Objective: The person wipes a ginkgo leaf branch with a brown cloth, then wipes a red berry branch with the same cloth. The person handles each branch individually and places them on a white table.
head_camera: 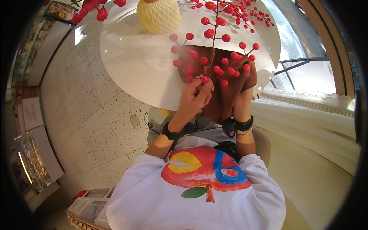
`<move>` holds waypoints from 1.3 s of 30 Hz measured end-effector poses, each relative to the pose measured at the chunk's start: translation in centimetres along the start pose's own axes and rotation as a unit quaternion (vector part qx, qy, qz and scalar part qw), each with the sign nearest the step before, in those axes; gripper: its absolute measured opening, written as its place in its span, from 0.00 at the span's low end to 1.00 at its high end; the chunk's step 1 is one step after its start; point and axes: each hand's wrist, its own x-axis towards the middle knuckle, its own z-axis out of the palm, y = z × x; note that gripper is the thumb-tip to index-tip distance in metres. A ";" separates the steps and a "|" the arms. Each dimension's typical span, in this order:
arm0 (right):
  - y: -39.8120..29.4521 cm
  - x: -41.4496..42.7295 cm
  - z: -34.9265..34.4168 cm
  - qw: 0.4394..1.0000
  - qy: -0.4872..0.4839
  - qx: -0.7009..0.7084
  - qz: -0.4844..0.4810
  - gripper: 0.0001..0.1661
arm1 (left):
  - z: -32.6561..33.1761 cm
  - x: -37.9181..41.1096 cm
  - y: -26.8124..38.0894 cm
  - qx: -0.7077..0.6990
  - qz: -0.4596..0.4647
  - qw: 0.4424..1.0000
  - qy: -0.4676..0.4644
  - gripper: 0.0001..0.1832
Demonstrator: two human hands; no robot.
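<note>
My left hand (197, 95) pinches the lower part of an artificial branch with red berries (213, 37), its fingertips beside a glossy berry. The branch rises away from me over the near side of a round white table. Behind the berries hangs a reddish-brown cloth (220, 99), spread between my two hands and drooping towards my lap. My right hand (246, 67) is at the cloth's right side, largely covered by its folds and by berries. It grips the cloth there; its fingers are mostly hidden. Both wrists wear black bands.
On the round white table (129, 69) stands a pale yellow ribbed vase (159, 15). More red berry sprigs (241, 14) lie at its far right. A white curtain (304, 123) and window are at right. A basket with white containers (89, 207) sits at lower left.
</note>
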 end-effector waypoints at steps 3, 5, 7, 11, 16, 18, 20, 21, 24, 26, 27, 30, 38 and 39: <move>-0.8 0.4 0.6 0.998 0.023 0.052 0.015 0.19 | 0.1 0.2 0.1 -0.001 -0.024 0.999 0.024 0.14; -0.4 0.4 0.8 0.996 0.020 0.078 0.032 0.19 | 0.4 0.2 0.3 0.006 -0.015 0.999 0.040 0.14; -0.1 0.1 0.7 0.996 0.000 0.067 0.056 0.17 | 0.4 0.2 0.5 0.014 -0.013 0.999 0.045 0.13; -0.8 -0.3 1.3 0.915 0.036 0.333 0.224 0.13 | 0.3 0.2 0.4 0.016 -0.018 0.999 0.041 0.10; -0.2 -0.7 0.8 0.954 0.018 0.248 0.167 0.15 | 0.3 0.1 -0.2 0.033 0.002 0.999 0.022 0.09; 0.4 -0.5 0.3 0.997 -0.008 0.061 0.047 0.18 | 0.3 0.1 -0.2 0.030 0.003 0.999 0.017 0.09; 0.6 -0.6 0.0 0.999 -0.015 -0.039 -0.017 0.23 | 0.2 0.0 -0.2 0.023 -0.003 0.999 0.022 0.08; 0.3 -0.7 0.0 1.000 0.001 -0.017 -0.001 0.25 | 0.2 0.0 -0.2 0.019 -0.006 1.000 0.023 0.08; 0.7 -1.5 -0.3 0.999 0.030 -0.018 0.039 0.32 | 0.5 -0.1 0.4 0.029 -0.002 0.997 0.067 0.08; 1.0 -1.8 -0.3 0.998 0.038 -0.021 0.048 0.33 | 0.7 -0.2 0.0 0.090 0.028 0.994 0.063 0.07; 1.0 -1.9 -0.3 0.998 0.039 -0.014 0.045 0.32 | 0.7 -0.3 -0.2 0.120 0.043 0.990 0.062 0.07; 1.9 -2.3 0.0 0.998 0.049 -0.019 0.024 0.28 | 0.9 -0.4 -0.5 0.218 0.103 0.968 0.066 0.06; 0.6 -0.1 0.9 0.946 0.105 0.257 0.169 0.07 | 0.9 -0.4 -0.9 0.283 0.156 0.945 0.050 0.04; 0.6 -0.1 0.9 0.946 0.107 0.256 0.167 0.07 | 0.9 -0.5 -0.9 0.278 0.141 0.949 0.045 0.04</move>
